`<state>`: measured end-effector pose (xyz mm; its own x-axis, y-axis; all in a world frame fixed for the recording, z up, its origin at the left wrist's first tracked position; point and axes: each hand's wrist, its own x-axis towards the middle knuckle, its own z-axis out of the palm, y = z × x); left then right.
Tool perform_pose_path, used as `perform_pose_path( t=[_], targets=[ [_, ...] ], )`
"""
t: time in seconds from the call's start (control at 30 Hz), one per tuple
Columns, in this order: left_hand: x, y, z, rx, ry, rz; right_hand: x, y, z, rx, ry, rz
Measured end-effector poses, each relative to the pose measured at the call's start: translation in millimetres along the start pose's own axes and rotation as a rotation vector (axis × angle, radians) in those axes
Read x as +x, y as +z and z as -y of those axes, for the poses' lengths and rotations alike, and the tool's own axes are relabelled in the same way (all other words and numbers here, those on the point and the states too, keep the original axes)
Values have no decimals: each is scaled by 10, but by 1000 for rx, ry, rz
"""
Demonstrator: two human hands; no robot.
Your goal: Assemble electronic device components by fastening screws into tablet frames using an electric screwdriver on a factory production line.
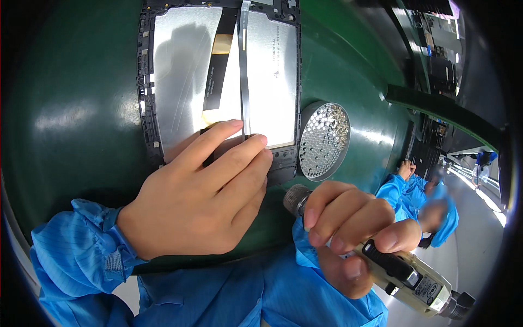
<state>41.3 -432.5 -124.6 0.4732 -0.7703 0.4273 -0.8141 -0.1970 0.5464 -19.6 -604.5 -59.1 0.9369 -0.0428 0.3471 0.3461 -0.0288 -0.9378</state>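
Observation:
An opened tablet housing (298, 82) with a black frame lies on the green work surface, silver metal plates showing inside. A narrow grey flat cable (244, 82) runs down its middle, beside a black and amber flex strip (217, 76). My left hand (199, 199) lies flat across the housing's near end, fingers stretched out, index and middle fingertips by the cable's lower end. To the right, my right hand (354, 234) is closed around a beige electric screwdriver (433, 289) with a black lever. Its knurled metal nose (297, 199) points left toward the housing; no bit tip can be made out.
A round metal dish (331, 175) holding many small screws stands right of the housing. A green raised bar (441, 106) crosses the far right. Beyond it sits another person in blue (400, 188), hands together. Bright glare covers parts of the green surface.

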Motion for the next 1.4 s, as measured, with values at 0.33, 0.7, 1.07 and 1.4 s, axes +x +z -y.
perform_pose_path(
  t=[0.33,0.7,1.07,1.4],
  targets=[
    [-33,-81,-36,53,0,34,1,-639,-95,15,-48,-303],
    [34,-102,-4,72,18,97,129,-913,-392,47,-87,-391],
    [16,-77,10,57,9,105,89,-880,-444,28,-62,-397],
    [52,-125,9,48,3,114,99,-881,-465,38,-71,-385]
  ],
)
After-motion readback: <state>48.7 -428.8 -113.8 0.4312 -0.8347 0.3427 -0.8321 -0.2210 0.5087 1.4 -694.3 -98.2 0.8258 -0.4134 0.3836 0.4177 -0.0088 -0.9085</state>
